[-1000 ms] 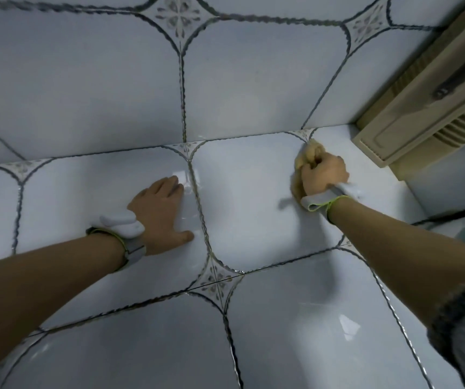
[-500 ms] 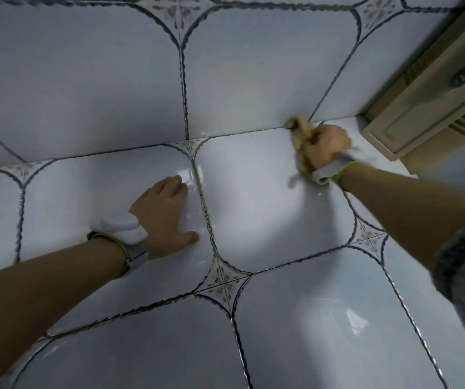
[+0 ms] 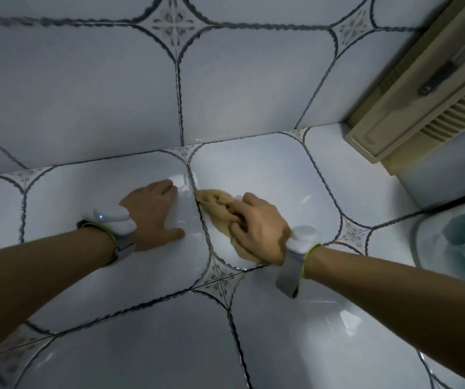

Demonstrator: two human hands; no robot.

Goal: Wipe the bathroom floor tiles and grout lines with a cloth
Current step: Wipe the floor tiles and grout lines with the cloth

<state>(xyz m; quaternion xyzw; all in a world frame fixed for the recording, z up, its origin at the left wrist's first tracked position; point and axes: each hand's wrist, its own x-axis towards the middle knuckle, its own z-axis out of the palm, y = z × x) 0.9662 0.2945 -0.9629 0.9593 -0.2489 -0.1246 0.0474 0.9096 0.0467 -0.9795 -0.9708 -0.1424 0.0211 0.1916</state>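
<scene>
On the glossy floor tile (image 3: 267,175) near the wall, the right hand (image 3: 256,228) bunches a soft, crumpled tan cloth (image 3: 214,204), fingers curled tight around it and knuckles up. The cloth's leading tip touches the dark grout line (image 3: 201,220) that runs between 2 tiles. Just across that line, the left hand (image 3: 152,213) lies flat and spread on the neighbouring tile, palm down, thumb out to the side, holding nothing. Each wrist carries a smooth white band device (image 3: 113,220) with a grey strap; the left one shows a small blue light. Both bare forearms reach in from the bottom corners. The tiles are pale, shiny and rounded at the corners, edged with wavy dark borders and small floral diamonds (image 3: 220,279) where they meet. The same pattern climbs the wall (image 3: 85,88) behind. At upper right stands a beige door (image 3: 411,108) with louvred slats, and at the right edge a pale basin (image 3: 455,242) with something teal in it.
</scene>
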